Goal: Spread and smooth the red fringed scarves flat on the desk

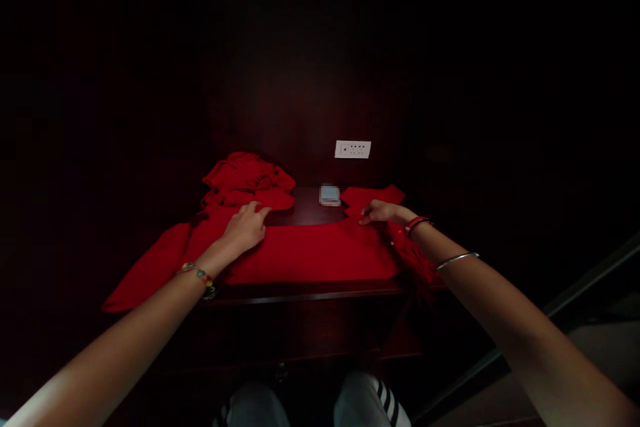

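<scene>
A red cloth (310, 253) lies spread along the front of a dark wooden desk (307, 215). My left hand (246, 227) rests palm down on its left part, fingers stretched forward and thumb apart. At the cloth's right end, my right hand (379, 211) has its fingers bent together in a pinch on the fabric. The fingertips are partly lost in shadow there. Behind this hand is a flat red piece (373, 196) with pointed corners; whether it belongs to the same cloth I cannot tell.
Behind my left hand sits a crumpled heap of red fabric (245, 173). A small blurred pale object (330, 195) lies at the desk's back. The back panel carries a white socket plate (353, 149). Loose red strands (413, 253) gather under my right wrist. My knees (363, 403) are below the desk edge.
</scene>
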Tool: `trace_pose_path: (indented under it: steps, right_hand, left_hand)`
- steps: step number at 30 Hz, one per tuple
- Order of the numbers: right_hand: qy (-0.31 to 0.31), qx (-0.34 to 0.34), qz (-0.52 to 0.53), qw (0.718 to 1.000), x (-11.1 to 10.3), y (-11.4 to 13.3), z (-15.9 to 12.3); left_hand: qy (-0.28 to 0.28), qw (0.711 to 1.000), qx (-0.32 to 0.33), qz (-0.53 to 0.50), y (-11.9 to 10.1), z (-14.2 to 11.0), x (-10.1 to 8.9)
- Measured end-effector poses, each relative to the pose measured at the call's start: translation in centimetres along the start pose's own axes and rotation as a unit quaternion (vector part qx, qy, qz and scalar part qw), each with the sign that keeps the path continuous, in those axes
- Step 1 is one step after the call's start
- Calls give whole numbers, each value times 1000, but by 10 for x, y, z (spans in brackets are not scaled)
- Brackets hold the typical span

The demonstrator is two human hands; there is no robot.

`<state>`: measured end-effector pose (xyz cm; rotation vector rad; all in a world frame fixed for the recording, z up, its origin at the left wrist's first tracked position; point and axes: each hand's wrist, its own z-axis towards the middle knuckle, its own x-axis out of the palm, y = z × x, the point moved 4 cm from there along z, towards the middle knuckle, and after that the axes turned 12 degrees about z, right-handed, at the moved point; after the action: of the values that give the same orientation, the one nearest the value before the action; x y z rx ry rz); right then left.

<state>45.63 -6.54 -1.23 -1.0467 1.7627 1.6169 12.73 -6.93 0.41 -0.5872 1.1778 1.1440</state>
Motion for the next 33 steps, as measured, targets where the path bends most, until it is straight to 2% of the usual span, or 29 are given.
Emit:
trace_pose_path:
  steps: [2, 4, 8, 12, 14, 17, 19, 21, 24, 26, 28, 30, 33]
  right_hand:
    - [-34, -10, -31, 999, -2, 4, -1]
    - [-73, -16, -73, 995, -2, 8, -2]
    - [-127, -23, -130, 983, 0, 7, -4]
    - [-144, -48, -135, 979, 1, 4, -5]
    - [-130, -96, -88, 983, 2, 10, -8]
    - [-80, -178, 44, 980, 2, 28, -16]
    - [-46, -209, 117, 970, 2, 42, -23]
    - [-26, -220, 160, 962, 1, 51, -29]
    - [3, -198, 170, 965, 4, 50, -36]
    - [46, -167, 134, 976, 10, 41, -37]
    - [102, -136, 75, 983, 20, 28, -35]
    - [132, -107, 12, 985, 29, 19, -31]
    - [101, -107, -27, 989, 41, 23, -23]
  left_hand:
    - [17, 994, 87, -66, -32, 10, 4]
    - [32, 984, 140, -106, -60, 18, 9]
    - [60, 974, 174, -130, -100, 28, 24]
    - [61, 969, 176, -163, -123, 39, 37]
    - [26, 961, 187, -202, -130, 45, 36]
    - [-30, 930, 213, -298, -141, 55, 27]
    - [-35, 909, 216, -355, -145, 60, 21]
    - [-21, 901, 214, -377, -144, 64, 16]
    - [20, 904, 235, -356, -128, 65, 9]
    - [62, 903, 262, -335, -104, 61, 1]
    - [92, 905, 263, -322, -67, 52, -11]
    - [111, 923, 218, -297, -21, 43, -24]
    - [79, 945, 105, -300, 53, 28, -44]
